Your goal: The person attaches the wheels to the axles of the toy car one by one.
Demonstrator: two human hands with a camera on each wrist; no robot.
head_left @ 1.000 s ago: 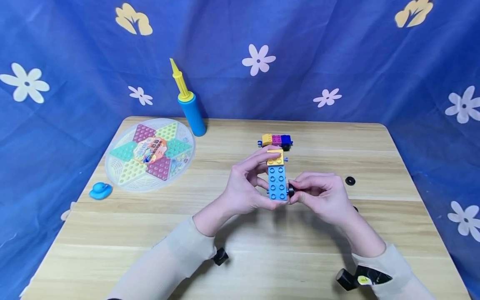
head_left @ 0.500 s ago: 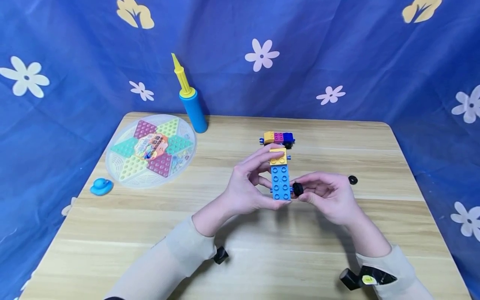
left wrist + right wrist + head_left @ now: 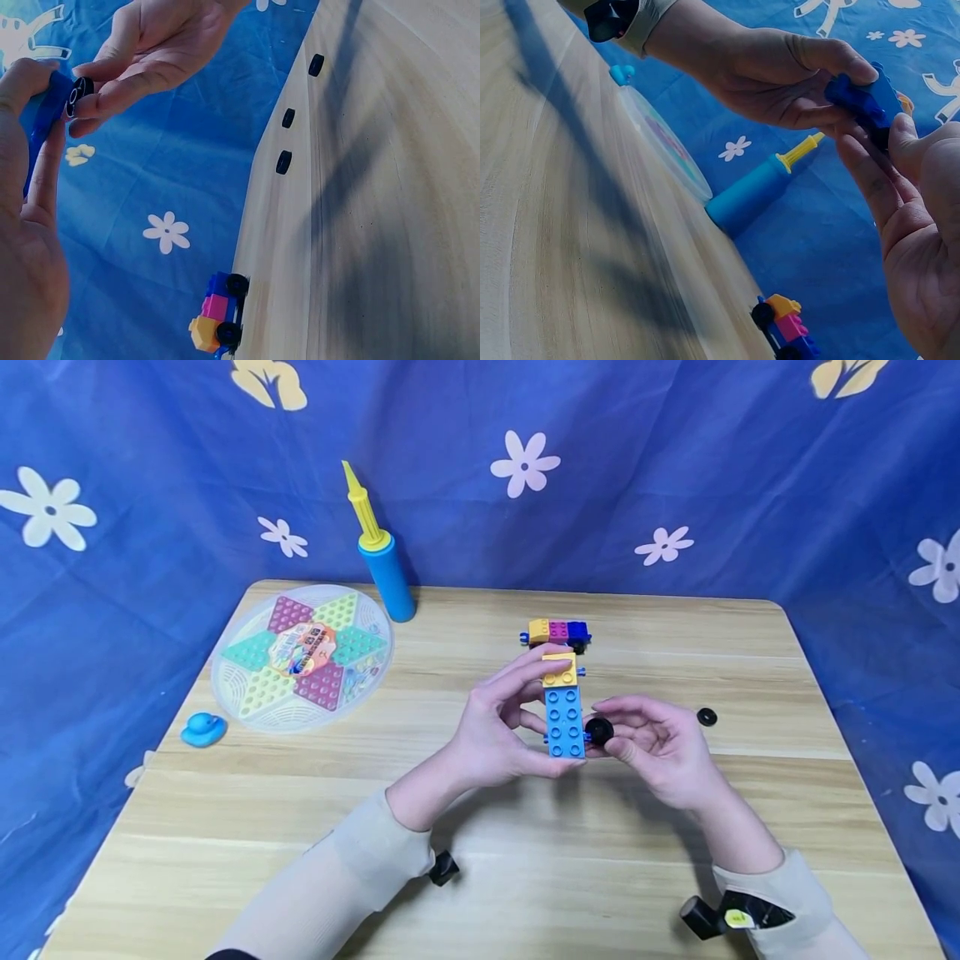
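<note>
While bare wooden table [image 3: 525,877] spreads toward the near edge, the left hand [image 3: 498,727] grips a blue-and-yellow brick strip [image 3: 564,708] above mid-table. The right hand [image 3: 652,745] seems to pinch a black wheel [image 3: 598,731] at the strip's lower right side. A loose wheel [image 3: 706,717] lies near.

Both hands are up over mid-table, and a small brick car [image 3: 556,633] sits just behind them, blocking the way back. To the right lies a loose black wheel [image 3: 706,717], maybe more beyond. Far left hold the game board [image 3: 300,656] and pump [image 3: 384,575]; bare wood runs open along the near edge.
</note>
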